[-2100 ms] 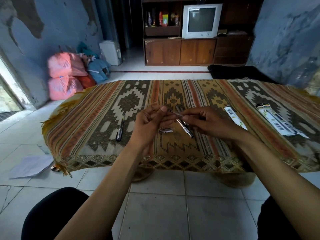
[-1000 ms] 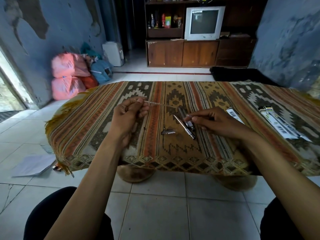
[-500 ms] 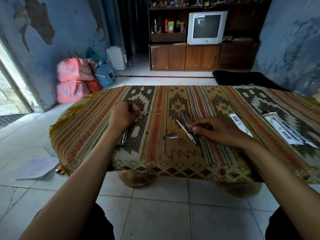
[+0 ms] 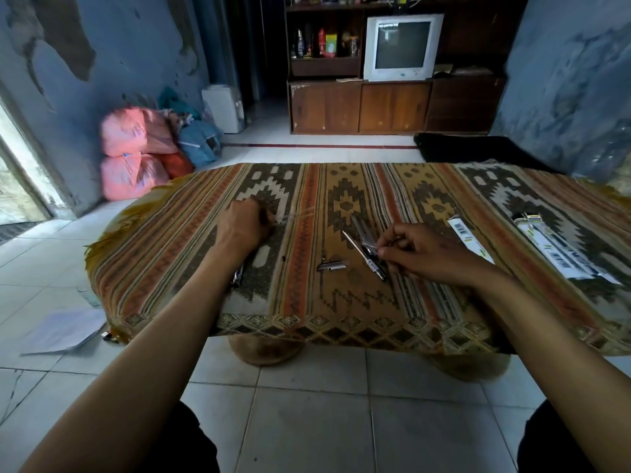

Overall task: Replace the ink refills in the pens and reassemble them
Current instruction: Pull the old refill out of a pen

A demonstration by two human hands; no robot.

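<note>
Refill: the thin, pale, blurred ink refill (image 4: 296,216) looks light and bendy; best pinched near 1 end, not mid-length.
Left hand (image 4: 244,227): curled fingers pinch that refill low over the striped woven table cloth (image 4: 426,302).
Right hand (image 4: 423,252): fingertips pinched on the slim silver pen barrel (image 4: 365,257), tilted over the cloth.
Barrel: stiff, smooth metal, probably slippery.
Loose part: a short silver pen cap section (image 4: 330,266) lies just left of the barrel.
Spares: white refill packets (image 4: 560,254) lie far right.

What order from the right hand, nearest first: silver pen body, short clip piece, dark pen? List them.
1. Silver pen body, at the right hand fingertips.
2. Short clip piece, further left.
3. Dark pen, far left, beside the left forearm.
</note>
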